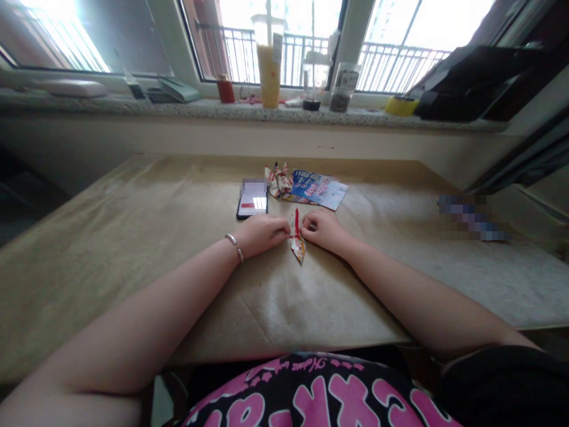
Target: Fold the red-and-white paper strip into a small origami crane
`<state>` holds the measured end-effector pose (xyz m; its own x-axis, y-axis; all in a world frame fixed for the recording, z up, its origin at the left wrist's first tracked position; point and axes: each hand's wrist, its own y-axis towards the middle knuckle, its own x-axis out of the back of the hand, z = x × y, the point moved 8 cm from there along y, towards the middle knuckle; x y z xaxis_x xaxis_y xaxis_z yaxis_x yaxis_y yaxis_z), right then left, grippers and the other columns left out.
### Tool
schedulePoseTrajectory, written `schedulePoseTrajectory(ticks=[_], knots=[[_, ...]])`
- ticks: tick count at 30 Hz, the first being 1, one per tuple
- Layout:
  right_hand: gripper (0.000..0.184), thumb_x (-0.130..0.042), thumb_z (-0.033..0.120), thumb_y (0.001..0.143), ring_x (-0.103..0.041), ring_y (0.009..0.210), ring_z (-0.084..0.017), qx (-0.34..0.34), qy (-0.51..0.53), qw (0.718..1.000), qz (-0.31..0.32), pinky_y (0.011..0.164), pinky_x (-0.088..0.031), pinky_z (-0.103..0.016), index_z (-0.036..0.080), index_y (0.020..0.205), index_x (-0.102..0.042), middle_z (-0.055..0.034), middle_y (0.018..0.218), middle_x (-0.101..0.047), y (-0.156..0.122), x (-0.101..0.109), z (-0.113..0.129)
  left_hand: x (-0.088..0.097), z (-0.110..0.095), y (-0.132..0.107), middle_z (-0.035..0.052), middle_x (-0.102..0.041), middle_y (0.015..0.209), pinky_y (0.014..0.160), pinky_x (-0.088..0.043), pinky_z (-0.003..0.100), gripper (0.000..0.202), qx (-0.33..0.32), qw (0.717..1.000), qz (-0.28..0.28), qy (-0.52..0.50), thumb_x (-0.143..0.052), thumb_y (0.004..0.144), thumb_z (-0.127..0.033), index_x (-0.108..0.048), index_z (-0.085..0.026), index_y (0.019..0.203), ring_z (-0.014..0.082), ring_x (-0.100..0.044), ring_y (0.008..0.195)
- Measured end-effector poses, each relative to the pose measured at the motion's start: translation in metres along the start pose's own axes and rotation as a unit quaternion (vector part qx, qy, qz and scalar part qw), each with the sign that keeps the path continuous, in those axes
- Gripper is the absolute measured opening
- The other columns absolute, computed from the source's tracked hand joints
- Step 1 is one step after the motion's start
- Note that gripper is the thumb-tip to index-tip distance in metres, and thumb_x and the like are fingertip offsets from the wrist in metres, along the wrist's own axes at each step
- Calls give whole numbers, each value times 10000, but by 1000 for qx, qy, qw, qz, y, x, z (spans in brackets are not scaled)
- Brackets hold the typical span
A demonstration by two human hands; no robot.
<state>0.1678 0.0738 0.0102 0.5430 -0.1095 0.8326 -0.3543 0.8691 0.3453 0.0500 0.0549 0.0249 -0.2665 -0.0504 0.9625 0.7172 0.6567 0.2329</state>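
Between the fingers of the left hand (263, 233) and the fingers of the right hand (328, 231) is a small folded paper (297, 250), with red on its upper part and a sharp tip that points toward the person; the left fingers are pinched together on its left side; the right fingers are curled, and their tips look closed on its right side.

The paper has been folded into a thin shape, so I think this piece is partway done or more; just past the left fingers, a spiky bunch of folded paper (280, 181) looks made up already; beyond the right fingers, blue sheets (317, 188) lie flat and overlapping, so those look not yet folded; how many folds are left, I cannot tell.

The fingertips hide the sides of the paper, and its folds are too small to see well; I cannot tell if it touches the counter (133, 255) under it; beyond the left fingers, the top of the phone (253, 204) is blurred out; well to the right of the right fingers, a long bluish thing (473, 219) is blurred too.
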Motion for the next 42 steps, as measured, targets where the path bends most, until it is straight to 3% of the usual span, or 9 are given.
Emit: schedulePoseTrajectory(ticks=[8,20,26,29,32,38,42], knots=[[120,-608,261,686,-552,697,-139,-18,-2,1000,-11,688,-386,-250,179,600,-624,-24,690,-651,-1,4,-1,-3,-8,-2,53,-686,935,763,-464,241,280,-101,995,-1,0,-424,894,-249,-652,-212,1052,143,-627,839],[146,-615,323,707,-569,684,-146,-8,-56,998,-19,662,-397,-254,183,676,-642,-37,718,-662,-6,12,7,-2,-15,-1,59,-662,934,733,-453,241,297,-85,996,-10,29,-399,900,-258,-683,-209,970,136,-594,819],[139,-606,328,733,-593,755,-168,0,-104,995,-1,722,-392,-272,196,722,-647,-43,762,-676,-8,14,15,-1,-16,-1,55,-639,980,746,-448,240,297,-82,996,-10,36,-399,898,-264,-686,-222,964,135,-580,839],[142,-563,326,777,-588,750,-164,9,-130,991,8,653,-374,-257,208,758,-640,-33,791,-673,-12,15,22,2,-17,-2,61,-597,1094,790,-448,264,286,-88,994,-30,52,-413,890,-261,-688,-249,967,149,-568,900],[177,-523,346,818,-579,732,-159,12,-147,989,20,600,-356,-255,219,795,-645,-31,815,-663,-16,15,25,2,-19,-2,55,-616,1071,802,-452,270,283,-100,993,-20,52,-419,888,-245,-671,-251,1016,151,-569,904],[243,-529,385,840,-526,961,-191,117,-125,985,22,800,-394,-281,203,770,-674,-62,916,-651,-18,17,37,1,-19,-3,55,-654,1038,805,-469,276,267,-97,995,0,37,-437,868,-228,-662,-219,1010,155,-601,898],[235,-496,334,861,-530,901,-183,138,-140,980,41,784,-394,-276,197,805,-677,-62,858,-647,-19,16,40,3,-22,-4,57,-661,1043,810,-477,293,265,-93,994,17,47,-457,847,-228,-648,-209,1030,172,-616,906]])
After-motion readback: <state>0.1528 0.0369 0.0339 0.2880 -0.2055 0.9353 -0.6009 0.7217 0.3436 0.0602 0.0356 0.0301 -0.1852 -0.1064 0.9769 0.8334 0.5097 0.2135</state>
